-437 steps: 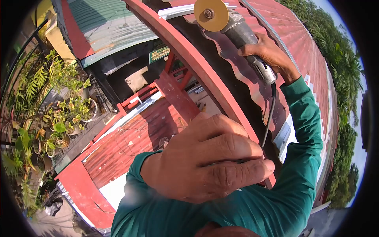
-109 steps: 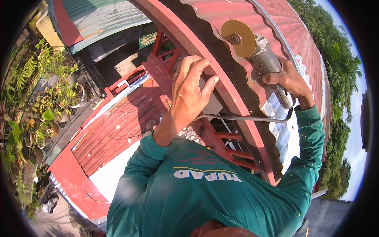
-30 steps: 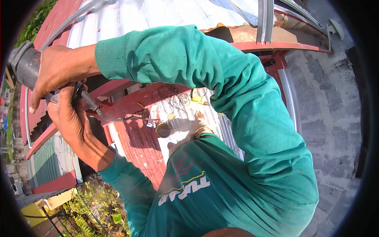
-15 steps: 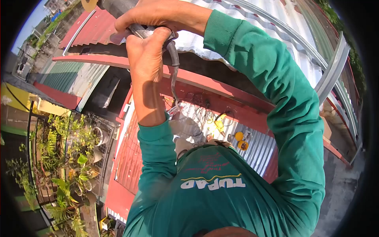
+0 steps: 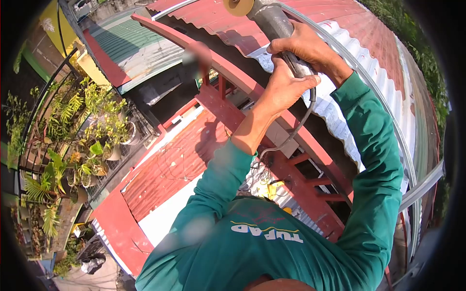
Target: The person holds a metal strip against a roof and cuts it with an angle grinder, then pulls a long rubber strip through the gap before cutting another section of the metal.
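An angle grinder with a tan disc is held out above the roof edge, at the top of the head view. My right hand is closed around the middle of its dark body. Close behind it, my left hand wraps the rear end, thumb lying along the handle. From that end a grey power cord hangs down past my left forearm. Beneath the grinder lies the wavy edge of a silvery corrugated sheet. Part of the grinder's grip is hidden by my fingers.
A red beam runs diagonally below the sheet edge. A metal rail curves along the right. Near my body, a yellow tool and tangled wires lie on the lower roof. Potted plants stand down at the left.
The view has swung, so the hands and grinder now appear farther right. More of the disc and the red beam shows. Both hands keep their hold on the grinder.
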Motion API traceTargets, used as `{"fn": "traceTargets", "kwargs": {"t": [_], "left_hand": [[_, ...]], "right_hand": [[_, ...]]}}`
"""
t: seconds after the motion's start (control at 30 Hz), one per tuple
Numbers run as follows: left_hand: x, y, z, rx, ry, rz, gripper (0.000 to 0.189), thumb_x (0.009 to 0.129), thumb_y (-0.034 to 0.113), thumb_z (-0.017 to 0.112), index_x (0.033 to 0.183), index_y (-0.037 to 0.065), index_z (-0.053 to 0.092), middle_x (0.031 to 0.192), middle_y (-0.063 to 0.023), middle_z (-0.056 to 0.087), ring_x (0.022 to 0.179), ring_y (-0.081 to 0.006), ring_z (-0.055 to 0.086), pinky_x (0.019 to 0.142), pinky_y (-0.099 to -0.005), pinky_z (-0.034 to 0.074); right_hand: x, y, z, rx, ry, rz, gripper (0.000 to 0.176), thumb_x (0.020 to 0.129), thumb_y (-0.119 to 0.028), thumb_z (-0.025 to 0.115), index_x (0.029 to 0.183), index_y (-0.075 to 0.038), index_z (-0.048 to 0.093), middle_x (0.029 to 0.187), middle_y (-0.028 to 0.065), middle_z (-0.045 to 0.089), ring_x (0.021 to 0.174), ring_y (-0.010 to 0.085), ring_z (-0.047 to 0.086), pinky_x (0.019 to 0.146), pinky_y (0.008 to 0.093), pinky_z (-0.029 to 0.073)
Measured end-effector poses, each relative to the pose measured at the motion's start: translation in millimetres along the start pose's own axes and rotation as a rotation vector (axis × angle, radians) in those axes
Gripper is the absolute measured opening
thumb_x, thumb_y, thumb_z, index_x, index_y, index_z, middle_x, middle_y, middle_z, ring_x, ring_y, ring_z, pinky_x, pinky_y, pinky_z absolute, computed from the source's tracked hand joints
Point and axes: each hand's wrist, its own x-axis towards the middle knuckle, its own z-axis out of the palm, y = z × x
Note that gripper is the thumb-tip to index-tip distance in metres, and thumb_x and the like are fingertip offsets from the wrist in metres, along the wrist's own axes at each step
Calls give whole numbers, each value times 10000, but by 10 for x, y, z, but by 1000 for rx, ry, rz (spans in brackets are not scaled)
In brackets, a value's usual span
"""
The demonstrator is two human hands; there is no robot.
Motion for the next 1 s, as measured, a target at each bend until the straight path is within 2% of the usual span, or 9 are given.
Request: {"fn": "traceTargets", "kwargs": {"t": [0.07, 0.13, 0.2, 0.3, 0.37, 0.53, 0.77, 0.87, 1.0], "left_hand": [[19, -27, -18, 123, 82, -1, 788, 892, 113, 793, 1429, -53, 240, 1253, -145, 532, 1105, -178, 603, 963, -332, 521], [47, -33, -68, 229, 101, 51, 829, 909, 171, 773, 1397, -129, 174, 1287, -210, 538, 1158, -243, 591, 997, -364, 500], [98, -40, -78, 279, 163, 33, 796, 890, 182, 791, 1361, -135, 232, 1218, -226, 582, 1096, -262, 631, 955, -376, 524], [135, 15, -95, 434, 301, 50, 719, 851, 198, 828, 1282, -133, 358, 1118, -254, 647, 1019, -302, 687, 894, -405, 550], [191, 27, -162, 555, 398, 8, 551, 824, 264, 868, 1122, -73, 548, 997, -163, 706, 950, -208, 695, 836, -359, 557], [299, 62, -298, 692, 471, 63, 602, 785, 323, 891, 1104, -88, 588, 986, -201, 736, 917, -261, 730, 807, -380, 565], [415, 35, -363, 846, 562, -21, 645, 736, 396, 887, 1070, -95, 634, 931, -215, 740, 876, -304, 741, 788, -404, 570], [423, 88, -319, 999, 602, -81, 677, 717, 442, 875, 1058, -99, 651, 927, -238, 742, 884, -352, 743, 800, -435, 572], [444, 70, -325, 1132, 647, -53, 710, 695, 499, 857, 1034, -99, 676, 945, -268, 739, 908, -408, 735, 817, -478, 570]], "right_hand": [[123, 70, 2, -29, 3, 2, 551, 660, -209, 834, 1094, 36, 598, 877, 133, 666, 726, 215, 679, 665, 342, 572], [262, 121, 38, -132, -6, -4, 554, 657, -214, 825, 1101, 28, 597, 887, 125, 663, 752, 212, 669, 685, 344, 555], [369, 148, 57, -120, -48, -10, 591, 648, -229, 822, 1127, 37, 600, 899, 136, 669, 779, 224, 665, 729, 351, 546], [499, 145, 118, -234, 50, -53, 624, 630, -266, 828, 1125, 49, 618, 921, 152, 676, 801, 244, 670, 766, 355, 548], [563, 49, 130, -353, -11, -19, 667, 609, -296, 837, 1139, 56, 638, 956, 168, 688, 836, 266, 680, 796, 359, 547], [838, 157, 188, -344, -96, -29, 655, 615, -283, 839, 1137, 65, 646, 969, 164, 694, 833, 257, 681, 779, 359, 551], [1117, 347, 168, -253, -171, -15, 640, 624, -264, 841, 1133, 78, 659, 988, 159, 703, 828, 244, 684, 755, 360, 558], [1162, 426, 218, -143, -169, -61, 574, 567, -216, 844, 995, 127, 676, 869, 177, 705, 717, 248, 694, 635, 374, 559], [1183, 435, 194, -259, -162, -47, 622, 622, -261, 839, 1101, 95, 665, 943, 154, 704, 800, 244, 683, 746, 363, 558]]}}
